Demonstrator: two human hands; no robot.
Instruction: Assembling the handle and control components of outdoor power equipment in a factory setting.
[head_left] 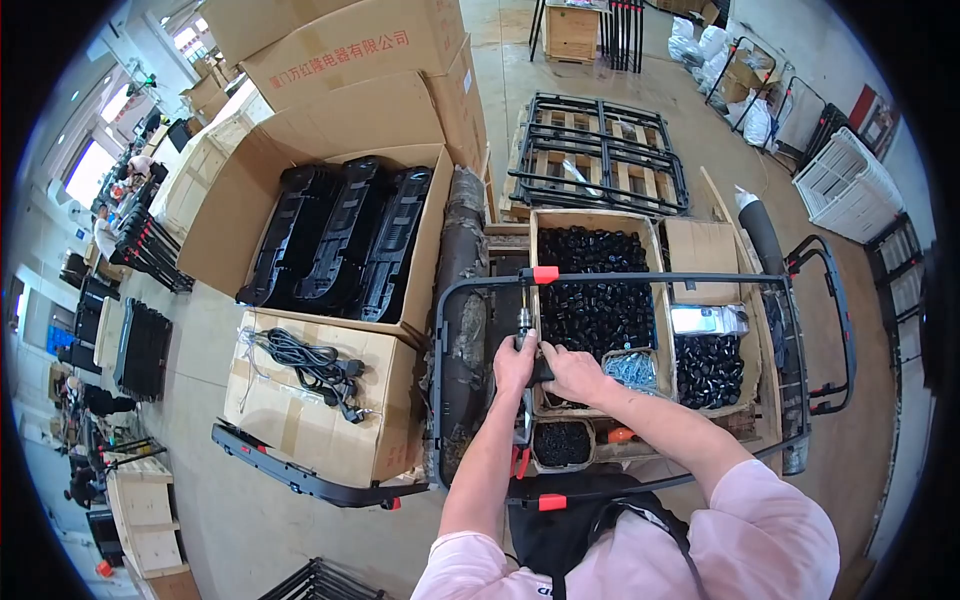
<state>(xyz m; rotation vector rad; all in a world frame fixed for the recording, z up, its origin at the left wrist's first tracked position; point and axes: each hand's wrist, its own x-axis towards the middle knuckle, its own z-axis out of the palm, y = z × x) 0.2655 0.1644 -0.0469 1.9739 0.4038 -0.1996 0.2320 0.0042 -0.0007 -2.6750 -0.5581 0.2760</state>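
My left hand [515, 364] is wrapped around the front of a power drill [525, 320], just behind its metal chuck. My right hand [574, 374] closes on the drill's dark rear part, close beside the left. The bit points away from me, at the far tube of a black metal tube frame [660, 278], near a red clip [545, 274] on that tube. Whether the tip touches the tube is too small to tell. Both forearms reach over the frame's near tube, which carries another red clip [552, 502].
Under the frame stand a wooden bin [590, 216] of black plastic caps, a tray of silver screws [630, 371] and a box of small black parts [562, 443]. Left are a carton [425, 240] of black mouldings and coiled cables [300, 362]. Stacked frames [600, 150] lie on a pallet beyond.
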